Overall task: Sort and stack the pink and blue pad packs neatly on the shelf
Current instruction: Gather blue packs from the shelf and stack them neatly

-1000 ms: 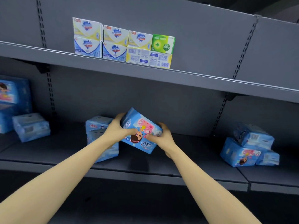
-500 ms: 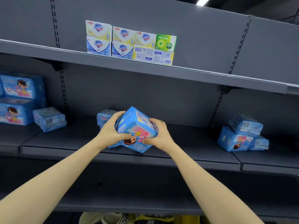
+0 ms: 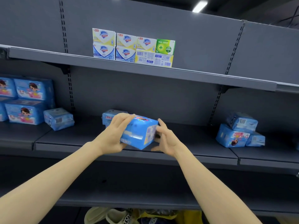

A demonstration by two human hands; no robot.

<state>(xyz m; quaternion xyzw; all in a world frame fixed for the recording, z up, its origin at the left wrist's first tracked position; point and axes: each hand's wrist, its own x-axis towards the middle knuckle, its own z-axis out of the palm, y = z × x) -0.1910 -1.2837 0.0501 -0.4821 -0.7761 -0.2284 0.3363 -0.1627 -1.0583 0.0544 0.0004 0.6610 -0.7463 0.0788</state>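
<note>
A blue pad pack (image 3: 139,133) with pink print hangs in front of the middle shelf (image 3: 194,152), lying lengthwise with its barcode end to the right. My left hand (image 3: 113,135) grips its left side, fingers over the top and thumb underneath. My right hand (image 3: 166,139) is at the right end with fingers spread and only lightly touching it. Another blue pack (image 3: 110,115) lies on the shelf right behind, partly hidden by my left hand. A neat stack of blue packs (image 3: 27,101) stands at the far left.
A loose pack (image 3: 58,118) lies beside the left stack. A jumbled pile of three packs (image 3: 239,131) sits at the right of the shelf. Soap boxes (image 3: 132,47) line the upper shelf. Slippers (image 3: 119,215) and bags lie below the lowest shelf.
The pack has been turned from tilted with its picture face toward me to lying lengthwise. My right hand's hold has loosened, fingers spreading. The view has shifted, showing more of the left stack.
</note>
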